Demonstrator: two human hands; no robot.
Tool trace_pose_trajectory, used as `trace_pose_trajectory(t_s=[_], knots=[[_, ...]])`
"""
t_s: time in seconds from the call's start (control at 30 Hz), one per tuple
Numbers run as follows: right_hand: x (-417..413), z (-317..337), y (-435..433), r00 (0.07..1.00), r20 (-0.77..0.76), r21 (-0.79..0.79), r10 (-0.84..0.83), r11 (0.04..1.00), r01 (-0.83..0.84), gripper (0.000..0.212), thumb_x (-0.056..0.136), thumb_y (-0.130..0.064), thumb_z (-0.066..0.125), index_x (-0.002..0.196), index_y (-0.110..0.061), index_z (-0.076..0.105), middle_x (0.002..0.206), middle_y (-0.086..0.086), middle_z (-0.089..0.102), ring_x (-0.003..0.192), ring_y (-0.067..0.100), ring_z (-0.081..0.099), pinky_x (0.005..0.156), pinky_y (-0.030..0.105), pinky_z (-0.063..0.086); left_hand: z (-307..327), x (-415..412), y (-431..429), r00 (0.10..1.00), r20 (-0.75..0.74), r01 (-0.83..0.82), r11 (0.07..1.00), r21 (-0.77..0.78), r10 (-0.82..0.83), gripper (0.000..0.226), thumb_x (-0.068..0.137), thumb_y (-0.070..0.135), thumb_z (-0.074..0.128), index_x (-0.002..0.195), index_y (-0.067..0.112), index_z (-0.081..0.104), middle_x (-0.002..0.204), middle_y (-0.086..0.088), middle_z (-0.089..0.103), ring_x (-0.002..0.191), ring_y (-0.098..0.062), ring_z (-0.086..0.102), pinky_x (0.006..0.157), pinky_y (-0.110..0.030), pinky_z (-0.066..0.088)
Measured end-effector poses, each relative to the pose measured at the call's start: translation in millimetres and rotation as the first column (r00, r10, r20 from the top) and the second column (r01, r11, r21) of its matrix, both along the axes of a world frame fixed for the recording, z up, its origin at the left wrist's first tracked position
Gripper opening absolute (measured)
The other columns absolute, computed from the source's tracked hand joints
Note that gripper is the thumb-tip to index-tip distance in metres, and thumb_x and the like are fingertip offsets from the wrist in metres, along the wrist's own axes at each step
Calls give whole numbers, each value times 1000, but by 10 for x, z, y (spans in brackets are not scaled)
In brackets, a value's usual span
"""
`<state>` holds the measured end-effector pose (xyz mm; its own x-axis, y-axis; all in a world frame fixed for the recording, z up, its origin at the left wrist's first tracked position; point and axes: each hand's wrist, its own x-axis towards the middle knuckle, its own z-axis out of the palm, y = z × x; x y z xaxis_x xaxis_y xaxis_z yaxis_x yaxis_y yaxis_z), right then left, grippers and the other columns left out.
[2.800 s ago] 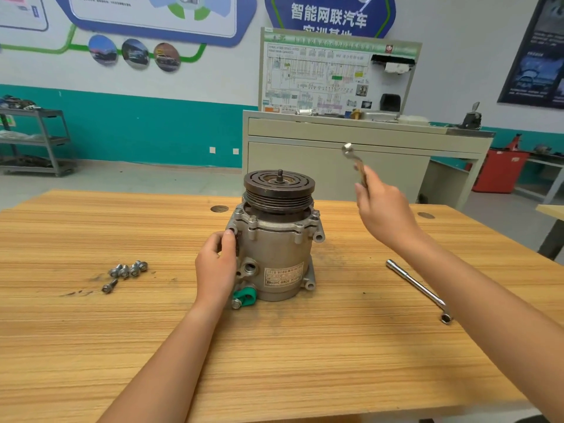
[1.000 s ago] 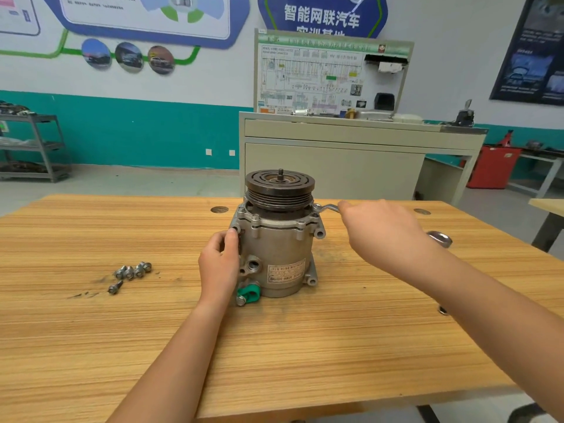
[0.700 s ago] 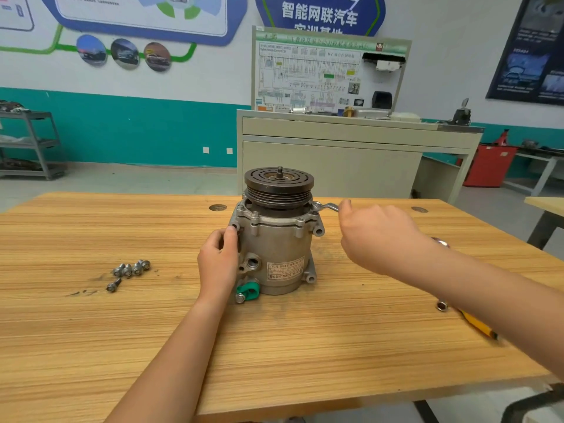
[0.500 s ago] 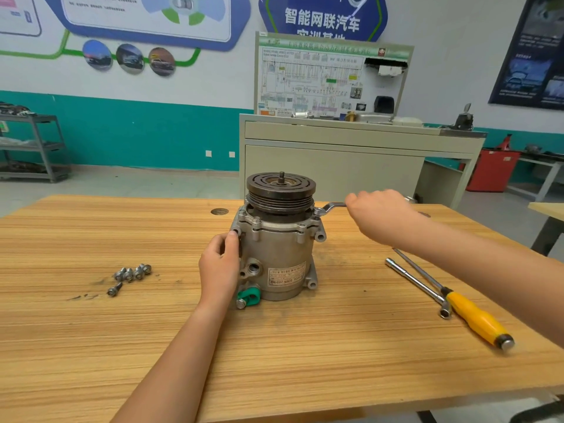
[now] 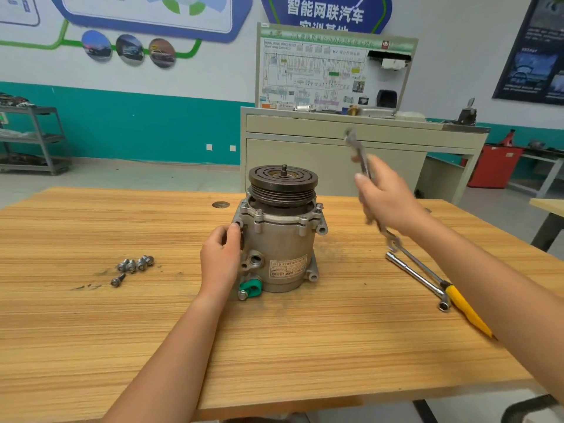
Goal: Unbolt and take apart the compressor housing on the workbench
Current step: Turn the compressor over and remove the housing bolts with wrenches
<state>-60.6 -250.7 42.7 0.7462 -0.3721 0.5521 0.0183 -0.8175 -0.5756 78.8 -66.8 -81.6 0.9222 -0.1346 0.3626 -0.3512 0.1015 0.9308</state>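
The grey compressor (image 5: 280,251) stands upright on the wooden workbench (image 5: 91,331), its dark pulley on top and bolts around its upper flange. My left hand (image 5: 221,257) presses against the compressor's left side, fingers curled at the flange. My right hand (image 5: 387,199) is raised to the right of the pulley and grips a metal wrench (image 5: 357,151), which points up and away from the compressor; the wrench is blurred.
Several loose bolts (image 5: 134,265) lie on the bench to the left. An L-shaped socket wrench (image 5: 418,279) and a yellow-handled screwdriver (image 5: 464,306) lie to the right. A beige cabinet (image 5: 305,154) stands behind the bench.
My right hand has lifted the wrench off the flange on the compressor's right side and swung it upward. The left hand has stayed on the housing.
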Motion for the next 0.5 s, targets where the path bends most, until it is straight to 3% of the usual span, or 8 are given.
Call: trace_pose_trajectory(t_s=[0.07, 0.13, 0.23, 0.4, 0.5], knots=[[-212, -106, 83, 992, -122, -165, -39, 986, 18, 35, 98, -18, 40, 132, -22, 44, 67, -3, 51, 53, 5, 46, 47, 20, 38, 0, -2, -1, 1000, 27, -3, 1000, 1, 3, 32, 96, 27, 45, 70, 10, 55, 62, 4, 47, 56, -3, 40, 56, -26, 34], [-335, -173, 134, 968, -218, -301, -122, 952, 52, 36, 98, -18, 40, 133, -23, 44, 75, 2, 58, 64, 15, 52, 56, 29, 40, 10, -14, -12, 999, 41, -14, 1000, 3, 14, 31, 95, 26, 45, 66, 15, 51, 61, 5, 45, 53, -1, 37, 55, -27, 32], [-341, -218, 182, 910, -319, -463, -264, 882, 94, 40, 97, -19, 37, 136, -26, 38, 78, 3, 57, 72, 24, 55, 62, 33, 44, 16, -18, -20, 998, 48, -35, 999, 15, 34, 31, 94, 24, 45, 64, 18, 49, 58, 8, 42, 50, 0, 36, 52, -26, 30], [-255, -152, 305, 823, -344, -681, -452, 724, 113, 42, 96, -12, 34, 135, -26, 33, 72, 0, 49, 66, 22, 48, 49, 29, 33, -6, -2, -26, 996, 67, -53, 998, 23, 52, 33, 94, 23, 44, 61, 21, 46, 55, 12, 41, 49, 0, 36, 48, -20, 29], [-228, -40, 433, 764, -317, -816, -562, 573, 83, 46, 89, 0, 35, 133, -13, 35, 63, 0, 43, 57, 20, 38, 41, 27, 22, 4, -9, -25, 997, 57, -52, 998, 28, 51, 31, 95, 23, 45, 64, 18, 49, 60, 7, 44, 51, 0, 38, 50, -21, 30]])
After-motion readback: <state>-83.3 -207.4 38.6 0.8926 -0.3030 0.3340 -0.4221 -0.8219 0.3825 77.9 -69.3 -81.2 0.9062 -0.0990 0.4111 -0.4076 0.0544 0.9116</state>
